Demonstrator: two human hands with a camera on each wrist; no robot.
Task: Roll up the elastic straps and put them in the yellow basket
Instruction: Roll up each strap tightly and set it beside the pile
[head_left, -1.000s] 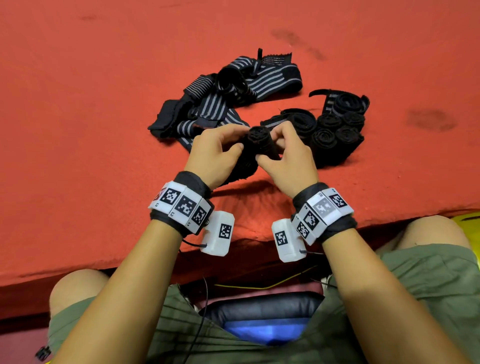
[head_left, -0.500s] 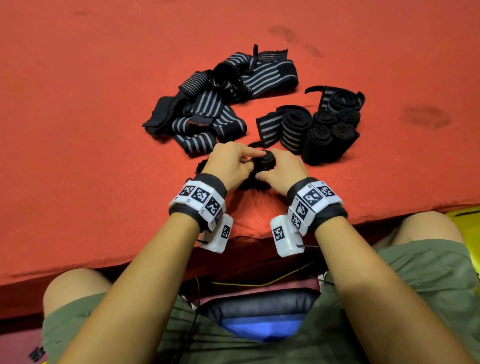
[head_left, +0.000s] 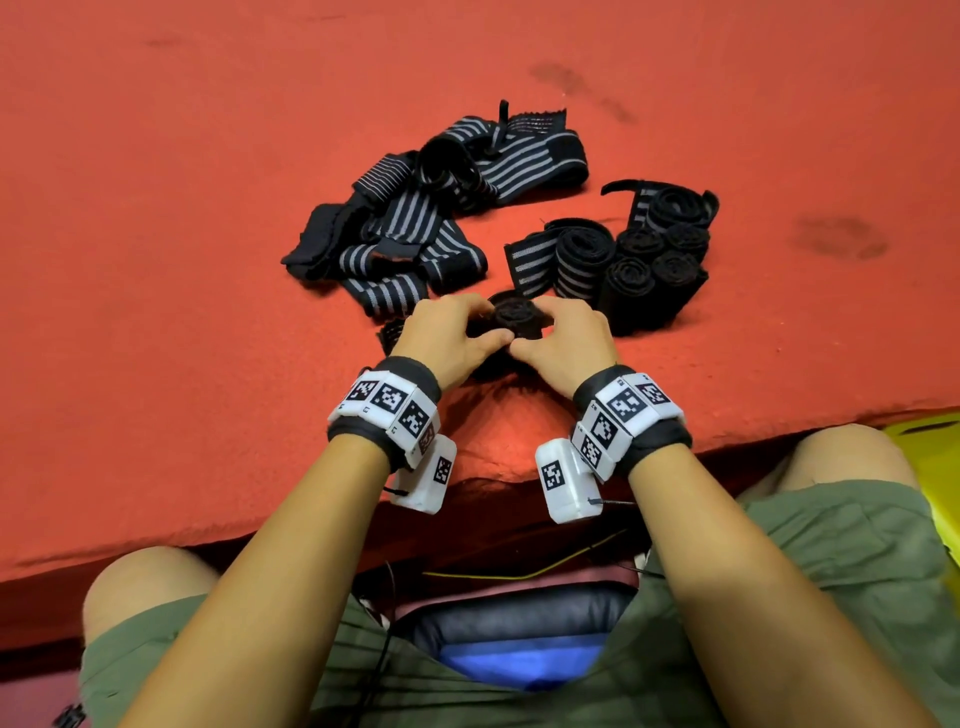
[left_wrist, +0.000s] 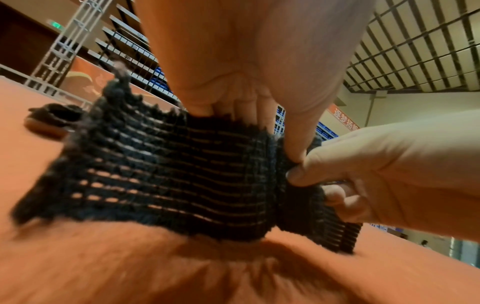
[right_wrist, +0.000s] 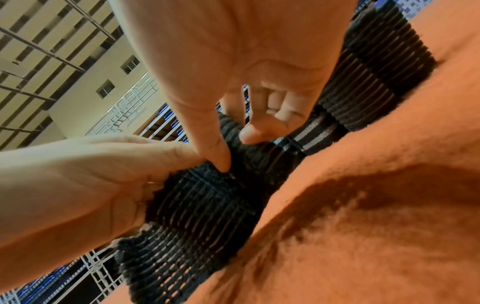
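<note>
Head view: a half-rolled strap (head_left: 514, 317) is pinched by curled fingers of left hand (head_left: 452, 340) and right hand (head_left: 563, 343) on the red table (head_left: 156, 260), near rolled straps (head_left: 644, 265) and loose straps (head_left: 415, 223).

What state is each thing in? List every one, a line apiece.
Black elastic strap between the hands: partly rolled, tail still loose on the cloth.
Left hand: fingers and thumb pinch the roll.
Right hand: pinches the same roll.
Cluster of rolled black straps: rolled up, standing together on the red cloth.
Pile of black grey-striped straps: unrolled, tangled.
Yellow basket: only an edge shows; contents hidden.
</note>
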